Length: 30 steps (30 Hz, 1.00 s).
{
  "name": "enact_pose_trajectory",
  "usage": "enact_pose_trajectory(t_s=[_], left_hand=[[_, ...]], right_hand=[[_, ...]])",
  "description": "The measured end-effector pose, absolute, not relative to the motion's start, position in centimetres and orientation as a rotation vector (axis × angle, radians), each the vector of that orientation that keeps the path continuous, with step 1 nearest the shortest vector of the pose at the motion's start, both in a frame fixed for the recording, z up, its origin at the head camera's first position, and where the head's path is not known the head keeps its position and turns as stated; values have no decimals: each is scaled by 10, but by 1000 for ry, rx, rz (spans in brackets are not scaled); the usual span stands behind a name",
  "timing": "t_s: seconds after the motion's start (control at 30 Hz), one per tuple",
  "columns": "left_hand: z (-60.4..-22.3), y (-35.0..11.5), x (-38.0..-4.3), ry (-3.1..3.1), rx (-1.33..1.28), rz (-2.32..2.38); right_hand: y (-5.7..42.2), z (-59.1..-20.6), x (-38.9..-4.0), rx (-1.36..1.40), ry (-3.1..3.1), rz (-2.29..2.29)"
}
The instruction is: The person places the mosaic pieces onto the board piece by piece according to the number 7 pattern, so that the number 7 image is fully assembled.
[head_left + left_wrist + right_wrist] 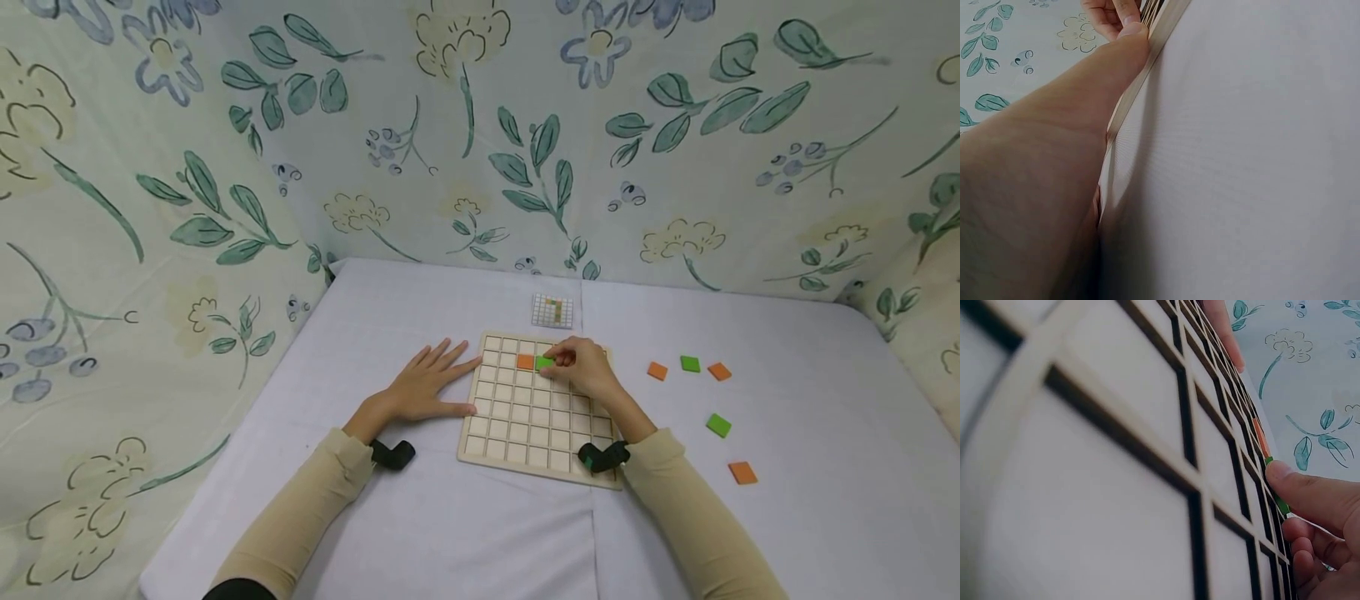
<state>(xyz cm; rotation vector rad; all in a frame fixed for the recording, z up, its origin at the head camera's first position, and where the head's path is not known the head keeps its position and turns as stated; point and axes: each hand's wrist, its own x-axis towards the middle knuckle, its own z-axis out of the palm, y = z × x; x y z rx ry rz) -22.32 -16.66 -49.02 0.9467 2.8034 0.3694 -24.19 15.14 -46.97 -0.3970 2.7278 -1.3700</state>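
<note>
A wooden grid board point(525, 468) with square recesses lies on the cloth-covered table. My left hand point(423, 387) rests at its left side, fingers spread and straight, thumb and a fingertip touching the edge. An orange square tile point(525, 362) sits in a recess in the second row from the far edge. Just right of it, my right hand point(588, 371) pinches a green square tile point(543, 363) at the board's surface. In the right wrist view the thumb covers part of this green tile point(1282, 505); whether it lies fully in its recess I cannot tell.
Beyond the board lies a small card point(552, 311) printed with a coloured grid. Loose tiles lie to the right: an orange one point(657, 371), a green one point(690, 363), another orange point(719, 371), a second green point(718, 425) and a nearer orange point(743, 472). Floral cloth point(450, 183) hangs behind.
</note>
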Motion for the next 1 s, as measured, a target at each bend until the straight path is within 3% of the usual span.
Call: enact_pose_trajectory(t_s=[0.53,1.0], left_hand=[[-489,-166,-223,2803,943,368],[-491,-167,-224,2809,948,360]], right_hand=[[155,-466,-242,-421,2686,-1410],[193,-448,-235,-294,2696,-1525]])
